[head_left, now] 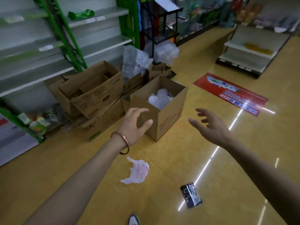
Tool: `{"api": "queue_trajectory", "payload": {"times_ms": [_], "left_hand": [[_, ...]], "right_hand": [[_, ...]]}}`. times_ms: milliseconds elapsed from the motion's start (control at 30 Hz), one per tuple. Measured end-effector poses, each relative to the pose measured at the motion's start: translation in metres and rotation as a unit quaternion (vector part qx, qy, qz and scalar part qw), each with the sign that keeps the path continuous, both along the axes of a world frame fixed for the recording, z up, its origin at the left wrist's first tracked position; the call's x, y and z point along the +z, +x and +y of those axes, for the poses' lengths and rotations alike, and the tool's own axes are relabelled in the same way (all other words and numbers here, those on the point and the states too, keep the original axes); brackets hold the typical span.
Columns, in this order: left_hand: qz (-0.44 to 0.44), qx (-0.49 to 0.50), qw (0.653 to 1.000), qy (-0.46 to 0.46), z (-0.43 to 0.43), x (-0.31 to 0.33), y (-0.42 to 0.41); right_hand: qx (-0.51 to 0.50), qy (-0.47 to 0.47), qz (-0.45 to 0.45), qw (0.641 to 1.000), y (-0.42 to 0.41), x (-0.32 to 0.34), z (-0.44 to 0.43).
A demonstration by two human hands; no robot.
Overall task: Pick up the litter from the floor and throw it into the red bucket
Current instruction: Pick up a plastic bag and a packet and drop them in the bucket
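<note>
Both yr hands are out in front, apart, nothing in either. L hand (135,125) has fingers spread and loosely curved, thumb out; it overlaps the near-left wall of an open cardboard box (168,117) in view, can't tell if it touches. There's a copper bangle (124,143) on that wrist. R hand (209,125) sits at 3 o'clock of the L one, palm turned inward, fingers fanned and relaxed, over bare floor (81,168).

Litter: 2 pcs, both on the yellow floor below yr arms.
- White plastic bag (138,172), crumpled, at 12 o'clock from yr shoe tip (133,220), just under the L wrist in view.
- Black wrapper (191,194), lying flat, at 4 o'clock of the bag, well apart from it, beside a light streak on the floor.

The open box stands at 12 o'clock of the bag, w/ white plastic (159,98) inside. At its 9 o'clock is a pile of brown cartons (90,95) against green-framed shelving (65,38). A red floor sticker (230,93) lies at the box's 2 o'clock. A low white shelf unit (253,51) is farther off, approx 1 o'clock.
</note>
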State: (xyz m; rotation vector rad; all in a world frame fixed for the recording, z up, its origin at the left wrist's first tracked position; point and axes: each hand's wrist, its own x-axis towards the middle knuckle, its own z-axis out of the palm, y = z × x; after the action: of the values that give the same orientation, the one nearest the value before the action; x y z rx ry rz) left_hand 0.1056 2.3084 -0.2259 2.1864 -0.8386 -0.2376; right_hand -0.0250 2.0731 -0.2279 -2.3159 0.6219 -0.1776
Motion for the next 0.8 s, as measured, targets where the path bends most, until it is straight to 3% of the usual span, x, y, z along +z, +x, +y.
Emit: {"api": "queue_trajectory", "payload": {"times_ms": [333,600,800], "left_hand": [[-0.017,-0.139,0.990,-0.022,-0.098,0.002,0.057],[-0.012,-0.161,0.987,-0.007,-0.135,-0.029,0.047],[0.033,-0.159,0.987,0.019,-0.147,-0.093,0.037]], "right_hand": [[-0.133,0.020,-0.016,0.991,0.004,0.003,-0.032],[-0.143,0.019,0.024,0.989,-0.011,-0.026,-0.067],[-0.157,0.051,0.076,0.983,-0.026,-0.069,-0.068]]}}
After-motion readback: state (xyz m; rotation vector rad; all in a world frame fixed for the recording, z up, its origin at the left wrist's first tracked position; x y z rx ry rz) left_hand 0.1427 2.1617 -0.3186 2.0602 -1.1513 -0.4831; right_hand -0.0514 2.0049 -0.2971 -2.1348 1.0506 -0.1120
